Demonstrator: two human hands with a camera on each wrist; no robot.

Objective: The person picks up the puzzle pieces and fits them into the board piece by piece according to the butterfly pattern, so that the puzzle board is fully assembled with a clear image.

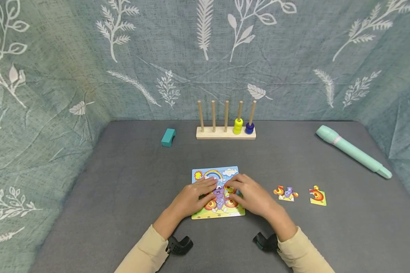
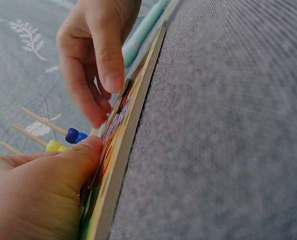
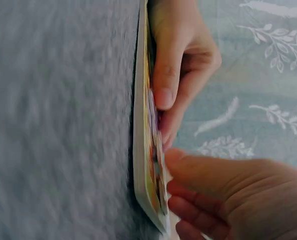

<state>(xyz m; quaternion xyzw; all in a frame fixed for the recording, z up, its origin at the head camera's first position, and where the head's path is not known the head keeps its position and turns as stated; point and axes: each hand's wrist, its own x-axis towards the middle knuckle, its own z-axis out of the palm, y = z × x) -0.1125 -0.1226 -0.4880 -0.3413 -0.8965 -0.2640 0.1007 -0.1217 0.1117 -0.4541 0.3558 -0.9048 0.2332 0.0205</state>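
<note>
A flat puzzle board [image 1: 218,217] with a purple butterfly, rainbow and sun lies on the table. My left hand [image 1: 195,197] rests on its left half, fingers mostly straight and thumb pressing the pieces, as the left wrist view also shows its thumb [image 2: 91,147]. From the right, my right hand [image 1: 251,192] reaches over the board and pinches a red-and-yellow puzzle piece [image 1: 229,190] between thumb and fingers. In the right wrist view, pieces sit slightly proud of the board's edge [image 3: 140,150] by the right thumb. Two loose puzzle pieces, one purple-and-orange [image 1: 287,193] and one orange-and-green [image 1: 317,196], lie to the right.
Behind the board stands a wooden peg rack [image 1: 225,135] with yellow beads [image 1: 237,127] and blue beads [image 1: 249,128]. A teal block [image 1: 168,137] lies at the back left. A mint-green tube-shaped thing [image 1: 353,151] lies at the back right, before a leaf-patterned cloth [image 1: 191,57].
</note>
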